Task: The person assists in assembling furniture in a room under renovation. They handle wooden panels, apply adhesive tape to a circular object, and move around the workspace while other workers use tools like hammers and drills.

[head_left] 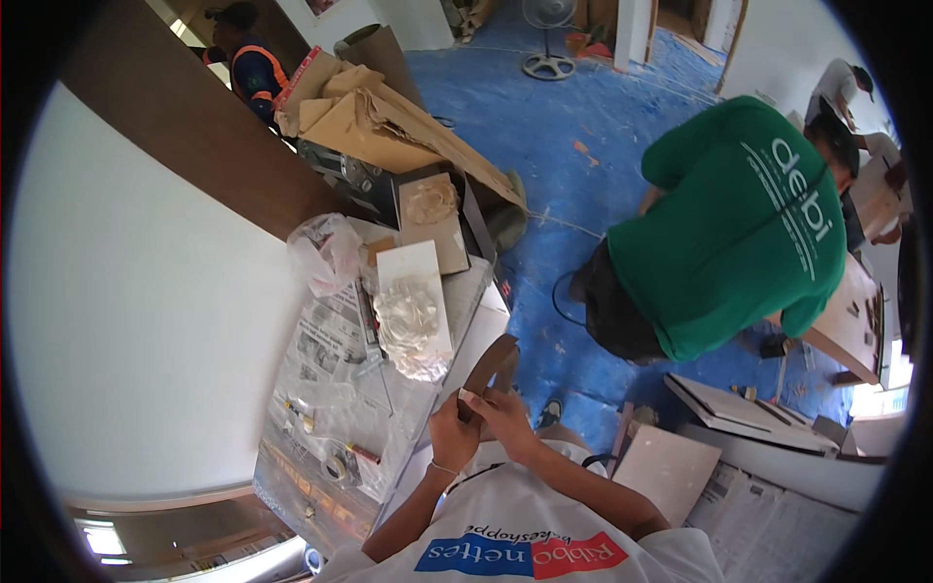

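The person held a curved brown strip of edge banding (491, 364) in front of the chest, just above the white shirt. The left hand (453, 434) was closed around the strip's near end, fingers curled and a fingernail showing on top. The right hand (505, 416) pinched the same strip from the right, thumb and fingers pressed to it just beside the left hand, so the two hands touched. From the grip the strip arched up and away, its far end free in the air over the edge of a white panel (476, 330).

To the left of the hands lay a worktop covered with newspaper (326, 340) under clear plastic sheeting. On it sat a roll of tape (337, 469) near the person, a crumpled wad of plastic wrap (408, 325) on a white board farther off, and a knotted plastic bag (326, 253) beyond that. Farther still stood a dark box (428, 209) and crumpled brown cardboard (389, 121). A large white board (136, 311) filled the left side.

On the right, a co-worker in a green shirt (739, 228) bent over the blue floor covering (564, 136), well apart from the hands. White tiles and boards (671, 466) lay near on the right. A floor fan (547, 39) stood far off, and another person in an orange vest (251, 63) stood at far left.
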A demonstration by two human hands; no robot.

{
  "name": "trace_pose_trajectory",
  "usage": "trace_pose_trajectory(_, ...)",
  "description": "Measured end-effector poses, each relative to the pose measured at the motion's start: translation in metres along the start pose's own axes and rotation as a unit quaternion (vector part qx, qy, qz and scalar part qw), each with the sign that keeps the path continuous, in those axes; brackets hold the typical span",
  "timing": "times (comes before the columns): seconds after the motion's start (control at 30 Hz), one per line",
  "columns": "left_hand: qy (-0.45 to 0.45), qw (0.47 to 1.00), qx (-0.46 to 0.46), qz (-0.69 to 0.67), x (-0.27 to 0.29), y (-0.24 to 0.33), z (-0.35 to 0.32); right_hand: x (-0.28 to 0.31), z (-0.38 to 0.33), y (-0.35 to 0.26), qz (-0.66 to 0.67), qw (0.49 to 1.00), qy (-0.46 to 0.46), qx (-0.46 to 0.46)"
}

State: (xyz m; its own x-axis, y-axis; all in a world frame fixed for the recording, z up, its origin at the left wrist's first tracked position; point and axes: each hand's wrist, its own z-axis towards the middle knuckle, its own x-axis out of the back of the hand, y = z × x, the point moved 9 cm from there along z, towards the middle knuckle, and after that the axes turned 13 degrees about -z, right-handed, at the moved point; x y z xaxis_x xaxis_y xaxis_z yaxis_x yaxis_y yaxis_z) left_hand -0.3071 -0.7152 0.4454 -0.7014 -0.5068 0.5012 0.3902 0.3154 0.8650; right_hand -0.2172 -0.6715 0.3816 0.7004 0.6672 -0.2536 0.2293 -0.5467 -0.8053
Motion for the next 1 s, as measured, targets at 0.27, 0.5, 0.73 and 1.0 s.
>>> trace_pose_trajectory(0.27,0.003,0.999,-0.013,-0.044,-0.013,0.014,0.109,0.023,0.104,-0.066,-0.029,0.996,0.054,0.065)
trace_pose_trajectory(0.5,-0.012,0.993,-0.086,-0.074,-0.01,0.033,0.22,0.04,0.175,-0.155,-0.023,0.983,0.13,0.131)
trace_pose_trajectory(0.73,-0.108,0.984,-0.108,-0.094,-0.008,0.059,0.314,0.069,0.241,-0.227,0.01,0.964,0.186,0.191)
trace_pose_trajectory(1.0,-0.018,0.986,0.091,-0.137,0.081,-0.078,0.254,0.133,0.345,-0.28,0.082,0.961,0.223,0.144)
